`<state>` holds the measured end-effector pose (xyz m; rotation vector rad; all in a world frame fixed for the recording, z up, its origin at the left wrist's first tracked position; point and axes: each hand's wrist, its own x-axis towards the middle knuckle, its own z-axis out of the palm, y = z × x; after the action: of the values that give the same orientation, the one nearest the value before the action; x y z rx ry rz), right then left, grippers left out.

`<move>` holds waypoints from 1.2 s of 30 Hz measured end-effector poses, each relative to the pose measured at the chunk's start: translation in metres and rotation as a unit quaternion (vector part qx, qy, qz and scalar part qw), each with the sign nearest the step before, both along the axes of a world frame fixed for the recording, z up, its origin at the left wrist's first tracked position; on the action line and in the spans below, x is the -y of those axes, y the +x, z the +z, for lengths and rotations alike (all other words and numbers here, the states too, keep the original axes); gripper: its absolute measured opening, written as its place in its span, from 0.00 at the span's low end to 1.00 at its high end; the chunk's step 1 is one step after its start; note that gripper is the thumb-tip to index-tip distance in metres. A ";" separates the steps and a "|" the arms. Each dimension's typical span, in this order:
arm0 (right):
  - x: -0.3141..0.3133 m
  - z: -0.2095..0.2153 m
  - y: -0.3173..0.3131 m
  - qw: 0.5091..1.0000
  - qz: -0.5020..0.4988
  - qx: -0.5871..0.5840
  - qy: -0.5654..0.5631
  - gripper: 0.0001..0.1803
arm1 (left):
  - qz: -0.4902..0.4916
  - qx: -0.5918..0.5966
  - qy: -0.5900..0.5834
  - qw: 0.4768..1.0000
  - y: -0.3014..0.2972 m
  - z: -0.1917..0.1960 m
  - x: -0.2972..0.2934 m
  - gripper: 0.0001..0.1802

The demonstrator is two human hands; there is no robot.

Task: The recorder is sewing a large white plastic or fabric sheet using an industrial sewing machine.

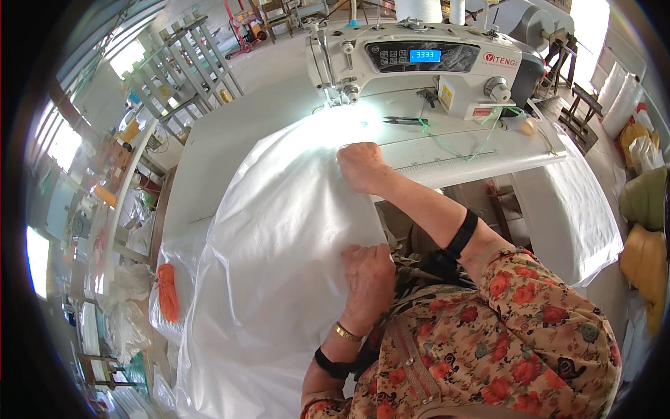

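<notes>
A large sheet of white plastic-like material (279,230) drapes over the sewing table and down toward my lap. Its upper end reaches under the head of a white sewing machine (419,66), where a bright lamp washes out the needle area. My right hand (364,167) is closed on the sheet's right edge, just in front of the needle area. Lower on the same edge, near my body, my left hand (368,276) is also closed, with the sheet gripped in its fingers. Black thread snips (405,120) lie on the machine bed beside loose green thread (453,148).
Left of the sheet lies an orange bundle (167,293). More white material (569,209) hangs over the table's right end. A metal rack (188,70) stands at the far left, and a red hand truck (244,28) is behind. Sacks and rolls (621,105) line the right side.
</notes>
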<state>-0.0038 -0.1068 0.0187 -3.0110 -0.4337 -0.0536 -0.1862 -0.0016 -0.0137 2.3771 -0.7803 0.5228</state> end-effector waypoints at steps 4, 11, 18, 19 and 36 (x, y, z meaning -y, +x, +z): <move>-0.005 -0.010 0.021 0.997 0.012 0.075 0.029 0.05 | 0.024 0.003 0.040 0.999 0.017 0.009 -0.002 0.04; -0.005 -0.015 0.058 0.994 -0.030 0.104 0.019 0.09 | 0.057 0.032 0.079 0.995 0.050 0.022 0.003 0.05; 0.005 -0.010 0.050 0.990 -0.089 0.095 0.061 0.18 | 0.090 -0.076 -0.049 0.992 0.050 0.007 0.005 0.04; 0.004 -0.003 0.032 0.991 -0.076 0.082 0.075 0.20 | 0.070 -0.084 -0.095 0.989 0.041 0.002 -0.003 0.05; 0.043 -0.065 -0.192 0.912 0.382 -0.107 0.103 0.32 | 0.281 -0.050 -0.165 0.944 -0.103 -0.087 -0.085 0.18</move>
<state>-0.1958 -0.1495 -0.0463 -2.3995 -1.4217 0.2665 -0.2894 0.0835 -0.1003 2.2601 0.0550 0.6891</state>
